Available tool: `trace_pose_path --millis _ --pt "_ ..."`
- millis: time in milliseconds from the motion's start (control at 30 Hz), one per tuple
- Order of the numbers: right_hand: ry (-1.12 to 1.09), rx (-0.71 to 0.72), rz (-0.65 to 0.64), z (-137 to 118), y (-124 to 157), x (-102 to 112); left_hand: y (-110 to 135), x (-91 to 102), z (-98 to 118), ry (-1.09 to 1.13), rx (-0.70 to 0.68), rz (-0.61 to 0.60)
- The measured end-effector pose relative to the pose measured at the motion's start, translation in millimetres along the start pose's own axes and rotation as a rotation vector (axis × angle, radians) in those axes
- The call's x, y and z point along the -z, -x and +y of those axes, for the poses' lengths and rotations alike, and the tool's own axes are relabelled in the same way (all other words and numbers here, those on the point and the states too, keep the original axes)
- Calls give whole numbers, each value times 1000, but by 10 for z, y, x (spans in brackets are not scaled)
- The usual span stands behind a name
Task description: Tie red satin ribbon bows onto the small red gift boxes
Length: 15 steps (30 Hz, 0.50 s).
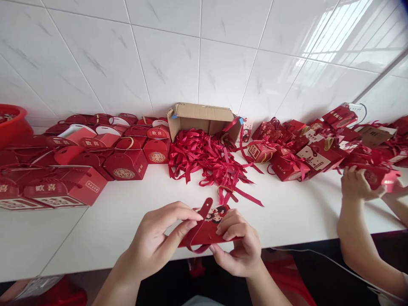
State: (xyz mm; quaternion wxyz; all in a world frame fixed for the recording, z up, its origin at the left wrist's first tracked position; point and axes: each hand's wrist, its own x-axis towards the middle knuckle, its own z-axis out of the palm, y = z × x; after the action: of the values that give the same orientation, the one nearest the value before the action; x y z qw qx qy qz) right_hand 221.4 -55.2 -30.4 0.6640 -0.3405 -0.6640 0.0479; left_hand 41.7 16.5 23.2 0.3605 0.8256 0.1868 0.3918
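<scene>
Both my hands hold one small red gift box (207, 227) just above the near edge of the white table (127, 212). My left hand (159, 242) pinches its left side, fingers closed on the red card. My right hand (239, 246) grips the right side, thumb underneath. The box has a printed picture on its face and a red strap sticking up. A red ribbon loop hangs below it.
A cardboard carton (200, 119) spills a pile of red ribbons (207, 159) at the table's middle back. Rows of red gift boxes (79, 157) fill the left. Ribboned boxes (302, 153) crowd the right, where another person's hand (358, 185) holds one. A red tub (12, 123) stands far left.
</scene>
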Motion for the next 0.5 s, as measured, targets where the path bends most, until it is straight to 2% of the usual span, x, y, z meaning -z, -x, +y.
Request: trace_pose_path --millis 133,267,500 --pt "56 10 -16 5 -8 70 95 12 43 30 42 -82" --pt "75 4 -17 6 7 78 135 -57 49 -19 76 -83" --pt "79 -18 -35 18 35 78 244 -186 -22 101 326 -122"
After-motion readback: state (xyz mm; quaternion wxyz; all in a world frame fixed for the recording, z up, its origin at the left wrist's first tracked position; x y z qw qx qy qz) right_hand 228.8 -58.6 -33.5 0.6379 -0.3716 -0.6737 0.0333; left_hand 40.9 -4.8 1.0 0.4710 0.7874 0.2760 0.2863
